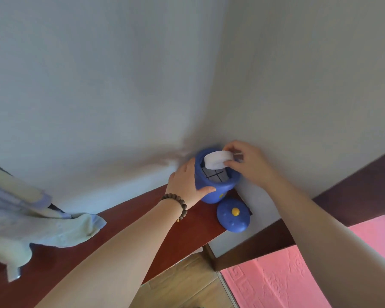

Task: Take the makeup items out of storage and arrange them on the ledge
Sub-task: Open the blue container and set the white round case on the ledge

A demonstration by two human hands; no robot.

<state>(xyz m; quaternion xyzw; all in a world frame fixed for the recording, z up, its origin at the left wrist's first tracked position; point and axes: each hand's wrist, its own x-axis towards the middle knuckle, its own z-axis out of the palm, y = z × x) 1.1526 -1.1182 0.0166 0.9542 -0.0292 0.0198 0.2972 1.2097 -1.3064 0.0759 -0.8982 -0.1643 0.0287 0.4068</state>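
We see the left hand (185,185) clasping the round blue plastic jar (211,185) on the red-brown ledge (142,210), while right-hand fingers (231,152) pinch a white round case (217,160) over its mouth.

No legible text or labels

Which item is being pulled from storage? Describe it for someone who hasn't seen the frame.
Find the corner where the two pale walls meet above the reddish-brown wooden ledge. A round blue plastic jar stands there, its blue lid with a yellow knob lying beside it. The item is the flat white round container over the jar's mouth, in the right hand: the only white thing there.
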